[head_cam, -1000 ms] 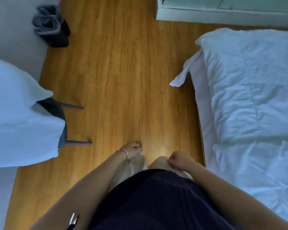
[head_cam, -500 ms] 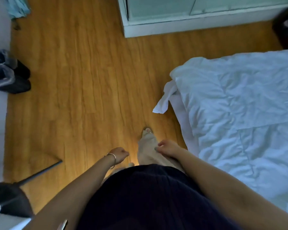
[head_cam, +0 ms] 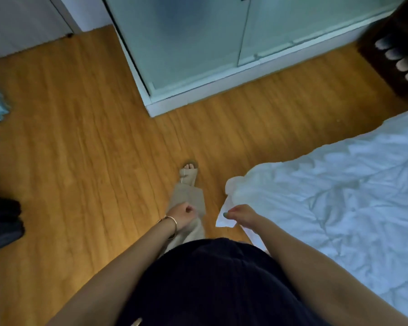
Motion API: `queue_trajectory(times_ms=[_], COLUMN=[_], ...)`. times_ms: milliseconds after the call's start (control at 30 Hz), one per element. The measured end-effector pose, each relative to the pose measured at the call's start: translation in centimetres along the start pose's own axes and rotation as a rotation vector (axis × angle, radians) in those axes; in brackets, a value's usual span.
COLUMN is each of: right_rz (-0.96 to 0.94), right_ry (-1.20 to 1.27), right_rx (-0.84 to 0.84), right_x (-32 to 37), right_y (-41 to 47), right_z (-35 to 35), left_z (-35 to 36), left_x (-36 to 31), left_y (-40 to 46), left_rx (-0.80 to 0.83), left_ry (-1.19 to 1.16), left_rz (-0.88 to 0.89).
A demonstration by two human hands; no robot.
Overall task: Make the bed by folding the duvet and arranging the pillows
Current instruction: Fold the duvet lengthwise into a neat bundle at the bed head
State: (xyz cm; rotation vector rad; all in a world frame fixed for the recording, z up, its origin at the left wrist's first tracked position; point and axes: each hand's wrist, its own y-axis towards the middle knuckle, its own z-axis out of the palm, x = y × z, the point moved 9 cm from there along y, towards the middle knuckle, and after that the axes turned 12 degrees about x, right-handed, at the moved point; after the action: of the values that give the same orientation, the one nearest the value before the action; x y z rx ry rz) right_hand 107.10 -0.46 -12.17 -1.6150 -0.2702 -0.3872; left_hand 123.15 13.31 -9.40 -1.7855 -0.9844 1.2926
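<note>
The left hand (head_cam: 181, 214) with a bracelet (head_cam: 171, 225) hangs with fingers curled on nothing, the right hand (head_cam: 242, 215) has curled fingers too, near a white flap, and the crumpled duvet (head_cam: 339, 196) lies on the bed at right.

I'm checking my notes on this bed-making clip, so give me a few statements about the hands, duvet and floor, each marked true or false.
1. The white duvet lies rumpled on the bed at the right. True.
2. The left hand grips a pillow. False: it holds nothing, fingers loosely curled.
3. A bracelet circles the left wrist. True.
4. The right hand rests flat on the cabinet. False: it hangs by the duvet's corner.
5. The floor is carpeted. False: it is wood.
</note>
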Motion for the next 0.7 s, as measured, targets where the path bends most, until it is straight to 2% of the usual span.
queue_trajectory(times_ms=[200, 300, 500, 600, 700], right_rz=[-0.018, -0.018, 0.1, 0.162, 0.188], right_ry=[0.286, 0.326, 0.548, 0.684, 0.708], right_rx=[-0.161, -0.251, -0.359, -0.392, -0.401], right_x=[10.0, 13.7, 13.3, 11.4, 9.0], right_y=[5.4, 5.3, 4.5, 5.2, 5.7], right_z=[-13.0, -19.0, -27.0, -30.9, -36.8], left_z=[-15.0, -18.8, -18.0, -16.6, -14.6], left_x=[-12.8, -21.2, -34.2, -40.1, -47.7], left_y=[11.9, 15.8, 23.5, 26.7, 29.3], left_rx=[0.093, 0.159, 0.376, 0.436, 0.443], left_ry=[0.384, 0.465, 0.64, 0.693, 0.755], left_rz=[0.046, 0.081, 0.117, 0.136, 0.203])
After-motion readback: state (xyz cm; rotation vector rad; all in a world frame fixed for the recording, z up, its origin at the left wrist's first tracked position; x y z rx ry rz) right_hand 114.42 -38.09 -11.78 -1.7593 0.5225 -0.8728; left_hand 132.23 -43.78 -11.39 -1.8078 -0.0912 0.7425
